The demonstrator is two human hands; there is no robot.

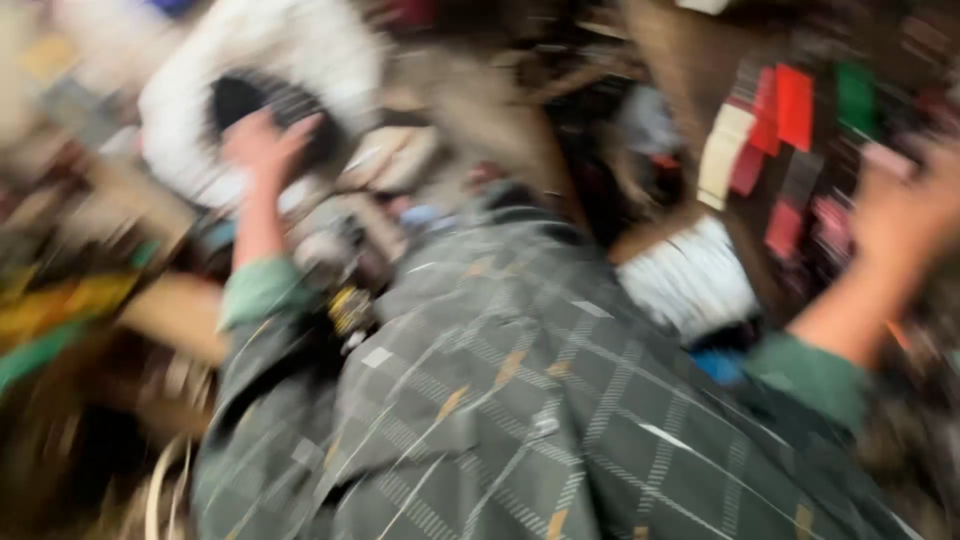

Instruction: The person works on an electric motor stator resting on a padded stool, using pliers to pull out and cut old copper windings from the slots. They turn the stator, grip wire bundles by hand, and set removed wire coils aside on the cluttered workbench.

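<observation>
The picture is heavily blurred by motion. My left hand [262, 145] is raised at the upper left, resting against a white fluffy item with a dark opening [300, 60]; whether it grips it I cannot tell. My right hand [905, 215] is at the right edge, next to a dark cloth with red, cream and green patches [790, 130]; its fingers are too blurred to read. A grey-green checked cloth [520, 400] drapes over my front between both arms, which wear green cuffs.
A white ribbed fabric piece [690, 275] lies right of centre, with a bit of blue below it. Yellow and green cloth [60, 310] sits at the left. Brown cardboard-like surfaces and mixed clutter fill the background.
</observation>
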